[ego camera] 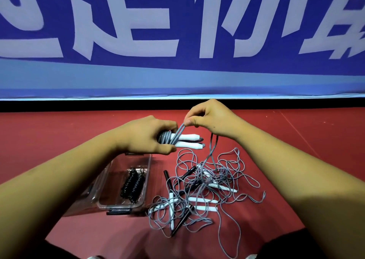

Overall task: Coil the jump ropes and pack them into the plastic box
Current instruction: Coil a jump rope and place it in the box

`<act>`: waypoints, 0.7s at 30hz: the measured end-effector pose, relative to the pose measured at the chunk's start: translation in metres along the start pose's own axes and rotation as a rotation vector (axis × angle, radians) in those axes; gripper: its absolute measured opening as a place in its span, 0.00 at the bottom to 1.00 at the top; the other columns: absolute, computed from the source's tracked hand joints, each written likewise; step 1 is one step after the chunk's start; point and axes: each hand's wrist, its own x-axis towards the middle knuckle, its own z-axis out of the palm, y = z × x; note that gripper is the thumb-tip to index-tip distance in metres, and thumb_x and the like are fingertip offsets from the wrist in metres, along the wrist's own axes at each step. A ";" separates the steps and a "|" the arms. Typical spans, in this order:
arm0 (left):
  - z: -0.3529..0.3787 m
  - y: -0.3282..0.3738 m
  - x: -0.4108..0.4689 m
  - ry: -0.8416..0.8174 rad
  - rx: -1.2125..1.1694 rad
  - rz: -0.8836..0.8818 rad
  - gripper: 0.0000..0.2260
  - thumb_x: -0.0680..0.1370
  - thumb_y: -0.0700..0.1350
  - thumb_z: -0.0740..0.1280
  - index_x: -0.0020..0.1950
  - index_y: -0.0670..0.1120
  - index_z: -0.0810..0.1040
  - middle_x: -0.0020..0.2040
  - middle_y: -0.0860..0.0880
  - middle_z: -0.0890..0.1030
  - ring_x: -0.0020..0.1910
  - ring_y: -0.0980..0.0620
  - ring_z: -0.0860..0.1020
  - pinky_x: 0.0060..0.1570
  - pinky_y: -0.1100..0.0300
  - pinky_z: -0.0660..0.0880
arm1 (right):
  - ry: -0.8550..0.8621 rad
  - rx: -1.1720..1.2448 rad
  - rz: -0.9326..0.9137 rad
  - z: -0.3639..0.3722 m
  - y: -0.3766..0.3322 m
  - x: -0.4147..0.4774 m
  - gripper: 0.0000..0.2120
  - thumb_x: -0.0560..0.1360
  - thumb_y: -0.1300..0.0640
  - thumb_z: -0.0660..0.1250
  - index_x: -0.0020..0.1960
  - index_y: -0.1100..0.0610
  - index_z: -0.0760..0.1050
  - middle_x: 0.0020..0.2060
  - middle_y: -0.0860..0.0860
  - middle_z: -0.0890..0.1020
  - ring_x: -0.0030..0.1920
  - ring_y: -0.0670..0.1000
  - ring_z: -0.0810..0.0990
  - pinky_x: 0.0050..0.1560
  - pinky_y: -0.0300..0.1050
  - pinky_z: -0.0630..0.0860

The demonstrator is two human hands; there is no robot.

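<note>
Head view, and the left hand (pixel 146 136) has its fingers (pixel 167 124) curled tight round two white handles (pixel 187 138) with grey turns stacked on them, while the right hand (pixel 211 118) pinches a doubled run of grey cord (pixel 212 152) just above. That cord trails straight down into the tangled pile (pixel 199 189) on the floor (pixel 59 140). Danger, I'd say: pull hard and a snag drags neighbouring ropes up, or the turns slip loose. The plastic box (pixel 118 207) waits beside the pile, one black coiled rope (pixel 132 185) inside.
</note>
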 end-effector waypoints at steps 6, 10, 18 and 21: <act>-0.005 0.009 -0.002 0.086 -0.460 0.017 0.21 0.75 0.44 0.74 0.64 0.53 0.69 0.31 0.51 0.78 0.27 0.55 0.68 0.29 0.63 0.66 | -0.155 0.548 0.223 0.012 0.026 -0.006 0.15 0.77 0.70 0.62 0.41 0.55 0.83 0.36 0.58 0.77 0.34 0.53 0.72 0.37 0.44 0.70; -0.006 0.008 -0.001 0.127 -0.576 0.006 0.17 0.76 0.44 0.72 0.63 0.55 0.77 0.39 0.47 0.81 0.31 0.51 0.72 0.31 0.63 0.68 | -0.245 0.659 0.309 0.024 0.029 -0.009 0.16 0.78 0.70 0.58 0.46 0.55 0.81 0.33 0.56 0.74 0.29 0.49 0.68 0.33 0.42 0.65; -0.013 -0.005 0.002 0.305 -0.449 -0.241 0.12 0.74 0.43 0.74 0.46 0.48 0.71 0.36 0.45 0.81 0.26 0.51 0.72 0.27 0.59 0.69 | -0.379 0.249 0.323 0.040 0.012 -0.014 0.16 0.84 0.53 0.56 0.53 0.63 0.78 0.28 0.51 0.71 0.25 0.47 0.66 0.28 0.39 0.65; -0.013 -0.019 0.002 0.347 -0.345 -0.312 0.14 0.72 0.43 0.75 0.45 0.50 0.70 0.37 0.48 0.81 0.26 0.51 0.76 0.28 0.58 0.73 | -0.262 -0.001 0.180 0.040 -0.008 -0.011 0.14 0.82 0.52 0.59 0.48 0.60 0.79 0.26 0.48 0.71 0.22 0.42 0.66 0.27 0.35 0.64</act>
